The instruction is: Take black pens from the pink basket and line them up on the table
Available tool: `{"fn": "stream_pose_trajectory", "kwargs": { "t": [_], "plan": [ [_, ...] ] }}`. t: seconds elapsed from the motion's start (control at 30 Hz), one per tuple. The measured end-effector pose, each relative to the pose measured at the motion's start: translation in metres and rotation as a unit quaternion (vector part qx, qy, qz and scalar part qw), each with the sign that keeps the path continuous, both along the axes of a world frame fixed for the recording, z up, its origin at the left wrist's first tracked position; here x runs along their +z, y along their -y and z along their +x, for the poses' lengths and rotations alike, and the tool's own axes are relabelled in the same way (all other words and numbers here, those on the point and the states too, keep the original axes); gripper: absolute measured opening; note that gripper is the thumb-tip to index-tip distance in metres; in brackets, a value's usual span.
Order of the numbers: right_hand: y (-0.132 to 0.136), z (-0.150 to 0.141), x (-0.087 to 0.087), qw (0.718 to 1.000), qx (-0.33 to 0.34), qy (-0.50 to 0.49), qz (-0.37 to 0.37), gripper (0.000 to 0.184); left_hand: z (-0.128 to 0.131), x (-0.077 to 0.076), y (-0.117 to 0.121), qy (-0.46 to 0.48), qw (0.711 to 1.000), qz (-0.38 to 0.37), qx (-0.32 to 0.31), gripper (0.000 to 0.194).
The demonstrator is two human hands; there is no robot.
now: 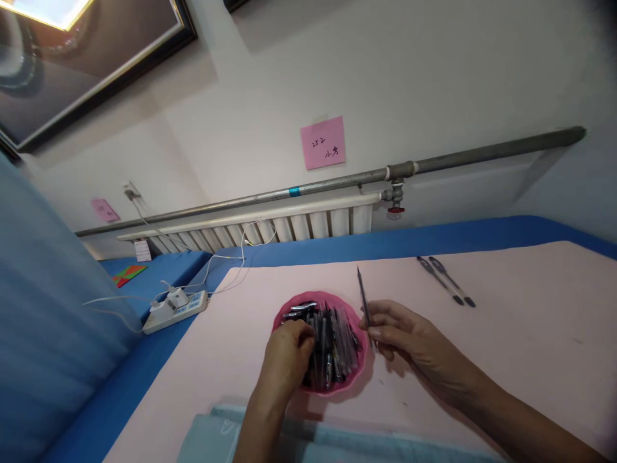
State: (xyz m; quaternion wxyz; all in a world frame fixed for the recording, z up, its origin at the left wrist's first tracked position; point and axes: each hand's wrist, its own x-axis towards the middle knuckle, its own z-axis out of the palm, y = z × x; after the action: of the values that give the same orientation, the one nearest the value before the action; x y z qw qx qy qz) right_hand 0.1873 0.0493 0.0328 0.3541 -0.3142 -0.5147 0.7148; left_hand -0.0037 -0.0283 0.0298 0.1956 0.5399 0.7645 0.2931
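Pinching a thin dark pen (362, 297) upright-ish between fingertips, the right hand (409, 341) sits just right of the pink bowl (359, 373), pen tip pointing away from the person. Left hand (289, 357) is down inside the bowl, fingers curled into the pile of dark pens (332, 344); whether it actually grips one can't be told. Two more pens (446, 281) lie on the pink table (530, 334), well beyond the right hand. Power strip (176, 310) far left of the left hand. Risk: digging could tip the bowl, scattering pens; the light fingertip pinch may let the pen slip.
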Motion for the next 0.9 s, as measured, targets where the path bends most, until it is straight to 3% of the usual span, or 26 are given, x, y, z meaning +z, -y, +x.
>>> {"fn": "stream_pose_trajectory", "kwargs": {
  "t": [0.1,0.23,0.57,0.77,0.9],
  "plan": [
    [0.0,0.0,-0.001,1.0,0.016,0.0,0.008,0.022,0.007,-0.004,-0.005,-0.076,0.996,-0.031,-0.025,0.018],
    [0.002,-0.001,0.001,1.0,0.021,0.009,0.016,0.021,0.012,-0.006,-0.008,-0.138,0.988,-0.068,-0.007,0.016],
    [0.006,-0.001,0.002,1.0,0.013,0.007,0.014,0.021,0.023,0.0,-0.004,-0.189,0.978,-0.083,-0.015,0.026],
    [0.002,-0.001,0.0,1.0,0.023,0.012,0.014,0.021,0.014,0.002,-0.004,-0.128,0.99,-0.061,0.008,0.026],
    [0.003,-0.001,0.003,1.0,0.024,0.003,0.008,0.021,0.008,-0.001,-0.004,0.065,0.997,0.017,0.024,0.026]
  ]
}}
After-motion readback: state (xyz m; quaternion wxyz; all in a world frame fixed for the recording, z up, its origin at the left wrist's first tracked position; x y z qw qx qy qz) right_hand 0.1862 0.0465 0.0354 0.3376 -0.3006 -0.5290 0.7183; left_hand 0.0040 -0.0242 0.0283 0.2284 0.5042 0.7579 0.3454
